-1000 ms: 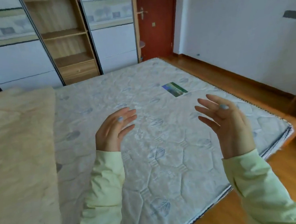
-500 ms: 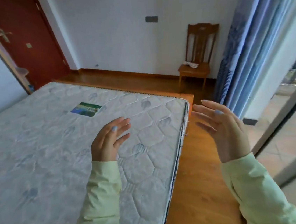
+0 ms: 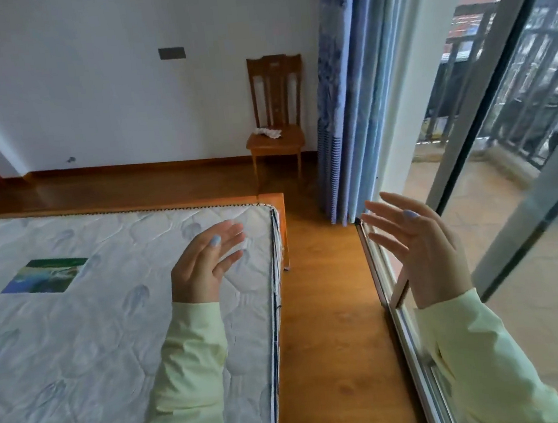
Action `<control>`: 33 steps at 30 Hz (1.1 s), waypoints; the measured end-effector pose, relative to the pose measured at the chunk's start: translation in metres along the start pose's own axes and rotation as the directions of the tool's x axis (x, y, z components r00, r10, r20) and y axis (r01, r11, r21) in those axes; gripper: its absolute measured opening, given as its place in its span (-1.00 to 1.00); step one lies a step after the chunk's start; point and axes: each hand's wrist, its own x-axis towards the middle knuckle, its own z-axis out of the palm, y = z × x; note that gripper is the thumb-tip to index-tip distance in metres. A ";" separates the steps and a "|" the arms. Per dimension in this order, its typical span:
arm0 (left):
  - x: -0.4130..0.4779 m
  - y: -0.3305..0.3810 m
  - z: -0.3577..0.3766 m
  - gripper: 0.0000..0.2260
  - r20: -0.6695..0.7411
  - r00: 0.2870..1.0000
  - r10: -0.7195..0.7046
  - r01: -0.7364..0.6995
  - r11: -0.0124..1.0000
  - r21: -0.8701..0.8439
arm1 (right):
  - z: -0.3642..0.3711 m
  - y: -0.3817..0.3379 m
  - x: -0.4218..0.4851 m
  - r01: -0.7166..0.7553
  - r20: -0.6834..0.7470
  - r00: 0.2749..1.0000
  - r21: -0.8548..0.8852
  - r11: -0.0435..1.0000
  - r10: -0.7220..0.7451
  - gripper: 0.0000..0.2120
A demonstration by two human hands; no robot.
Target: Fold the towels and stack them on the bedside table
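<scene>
**Hands free, towels not yet found**

Nearest: two pale green sleeves (image 3: pixel 191 368), both hands raised at chest level. Left hand (image 3: pixel 204 264) hovers above the bare quilted mattress (image 3: pixel 77 336), fingers spread and loose, gripping nothing. Right hand (image 3: pixel 419 248) hangs over the sliding-door track (image 3: pixel 394 302), palm turned inward, equally spread and holding nothing.

Mattress top carries only a printed label (image 3: pixel 45 275). No towel on it here, no bedside table in sight.

Further out: strip of wood floor (image 3: pixel 322 310) between bed and glass door (image 3: pixel 526 185); blue curtain (image 3: pixel 345 101) bunched at the door's end.

Farthest: wooden chair (image 3: pixel 274 118) against the white wall, a small crumpled white cloth (image 3: pixel 267 132) on its seat. Too small to tell whether it is a towel.

Judgement: step in hand is locating the towels. Best done by checking the chair cloth first, then carrying whatever turns up to the mattress, which offers a flat surface for square folding. Keep both hands free until then.
</scene>
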 end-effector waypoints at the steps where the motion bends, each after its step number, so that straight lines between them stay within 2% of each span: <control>1: 0.012 -0.005 0.008 -0.73 0.004 1.000 0.004 -0.004 1.000 -0.001 | -0.004 0.001 0.014 -0.003 -0.007 1.000 -0.003 1.000 0.003 -0.69; 6: 0.069 -0.028 0.048 -0.65 0.018 1.000 -0.005 0.004 1.000 0.016 | -0.023 0.006 0.083 0.000 -0.010 1.000 0.003 1.000 0.000 -0.72; 18: 0.194 -0.084 0.117 -0.68 0.028 1.000 -0.008 0.008 1.000 -0.011 | -0.049 0.032 0.231 -0.011 -0.013 1.000 -0.012 1.000 0.011 -0.72; 28: 0.351 -0.136 0.150 -0.65 0.094 0.995 -0.014 0.011 0.999 0.031 | -0.027 0.070 0.387 0.037 -0.027 0.999 -0.041 0.998 -0.038 -0.71; 33: 0.424 -0.148 0.162 -0.72 0.129 0.992 0.001 -0.007 0.999 0.050 | -0.013 0.085 0.460 0.041 -0.045 0.998 -0.039 0.998 -0.043 -0.71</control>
